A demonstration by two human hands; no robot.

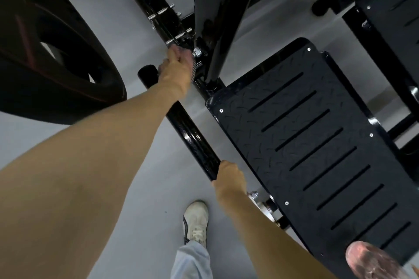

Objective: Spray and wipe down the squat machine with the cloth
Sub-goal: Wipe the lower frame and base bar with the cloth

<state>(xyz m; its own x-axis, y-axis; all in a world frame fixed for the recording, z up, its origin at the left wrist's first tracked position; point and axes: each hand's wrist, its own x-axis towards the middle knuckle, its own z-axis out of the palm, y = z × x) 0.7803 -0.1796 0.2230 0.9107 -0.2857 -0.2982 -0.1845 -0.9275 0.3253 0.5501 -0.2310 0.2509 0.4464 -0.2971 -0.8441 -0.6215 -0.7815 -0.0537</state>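
The squat machine's black frame bar (192, 140) runs diagonally across the grey floor beside its black footplate (317, 142). My left hand (176, 70) is closed at the bolted joint (199, 53) of the frame. A small strip of grey patterned cloth (193, 71) shows at that hand's right edge; the rest of the cloth is hidden under the hand. Lower down, my right hand (230, 176) is wrapped around the frame bar. No spray bottle is in view.
A large black weight plate (52, 59) stands at the left. A second footplate (394, 18) lies at the top right. My white shoe (196, 222) is on the floor below the bar. A blurred pink rounded thing (371, 260) sits at the bottom right; I cannot tell what it is.
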